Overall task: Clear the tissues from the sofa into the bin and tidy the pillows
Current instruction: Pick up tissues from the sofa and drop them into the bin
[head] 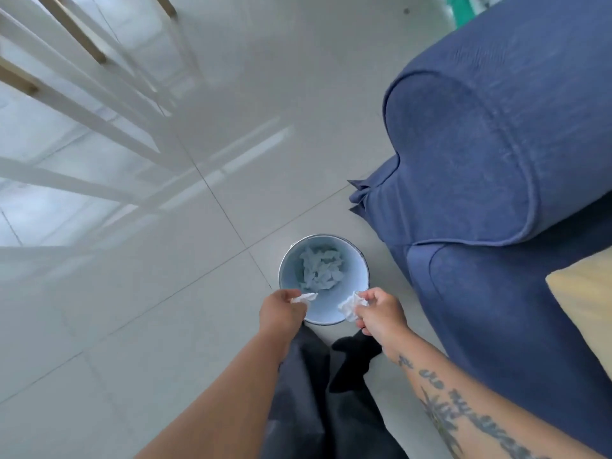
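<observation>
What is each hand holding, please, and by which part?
The left hand pinches the left tissue by its near end; the right hand grips the right tissue by its edge.

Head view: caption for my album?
Left hand holds one tissue, right hand another tissue, over the bin of tissues beside the blue sofa.

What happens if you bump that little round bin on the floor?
The small round metal bin probably slides easily, since the grey floor tiles look glossy. It is likely light: only crumpled white tissues lie inside.
</observation>
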